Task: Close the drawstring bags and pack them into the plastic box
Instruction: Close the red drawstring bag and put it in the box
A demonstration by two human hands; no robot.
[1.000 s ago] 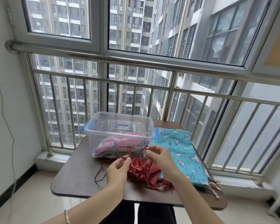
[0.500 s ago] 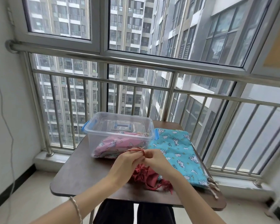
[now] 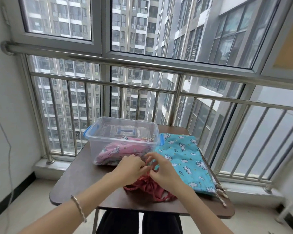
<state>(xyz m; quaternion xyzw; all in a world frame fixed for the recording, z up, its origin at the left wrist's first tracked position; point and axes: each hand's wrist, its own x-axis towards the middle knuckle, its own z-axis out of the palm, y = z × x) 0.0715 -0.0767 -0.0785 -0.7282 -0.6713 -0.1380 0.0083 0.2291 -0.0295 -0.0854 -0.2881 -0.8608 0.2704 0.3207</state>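
Sitting far left, the plastic box [image 3: 93, 138] is holding a pink bag [image 3: 118, 149]. Just near it, the left hand [image 3: 129, 168] and right hand [image 3: 163, 170] are pinching the cord [image 3: 147, 162] of the red bag [image 3: 148, 185], probably knotting it shut. The blue bag [image 3: 184, 159] is waiting on the right.

Clear plastic box [image 3: 123, 132] with blue latches, pink unicorn-print bag [image 3: 118, 149], turquoise unicorn-and-cloud bag [image 3: 184, 156], red bag [image 3: 145, 184], dark brown table [image 3: 78, 179]

No text, label, brand or number is showing clearly enough to read. The turquoise bag [image 3: 184, 159] and the pink bag [image 3: 116, 150] in the plastic box [image 3: 98, 137] are carrying only printed unicorns, clouds and tiny marks too small to tell
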